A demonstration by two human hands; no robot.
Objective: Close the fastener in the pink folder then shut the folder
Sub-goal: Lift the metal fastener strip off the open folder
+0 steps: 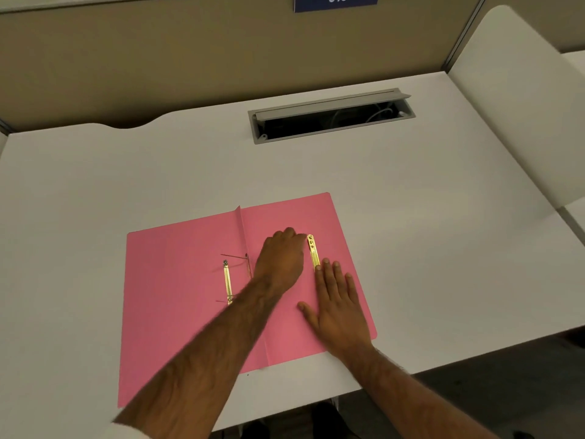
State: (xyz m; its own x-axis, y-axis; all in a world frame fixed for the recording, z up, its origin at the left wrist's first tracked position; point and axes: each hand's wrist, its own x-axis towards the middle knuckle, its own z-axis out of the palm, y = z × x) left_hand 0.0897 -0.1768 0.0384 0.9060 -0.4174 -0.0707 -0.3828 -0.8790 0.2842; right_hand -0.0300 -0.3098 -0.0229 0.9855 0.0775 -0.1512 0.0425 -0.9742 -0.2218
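The pink folder (177,280) lies open flat on the white desk. A loose gold fastener bar (312,250) rests on its right half. A second gold bar (227,282) with thin metal prongs sits left of the centre fold. My left hand (280,256) reaches across the fold, its curled fingers touching the top end of the loose bar; whether it grips the bar is unclear. My right hand (337,307) lies flat on the right half, palm down, fingers spread, its fingertips at the bar's lower end.
The white desk (427,248) has a grey cable hatch (330,115) standing open behind the folder. A beige partition rises at the back and a white divider (519,99) stands at the right. The desk's front edge runs just below the folder.
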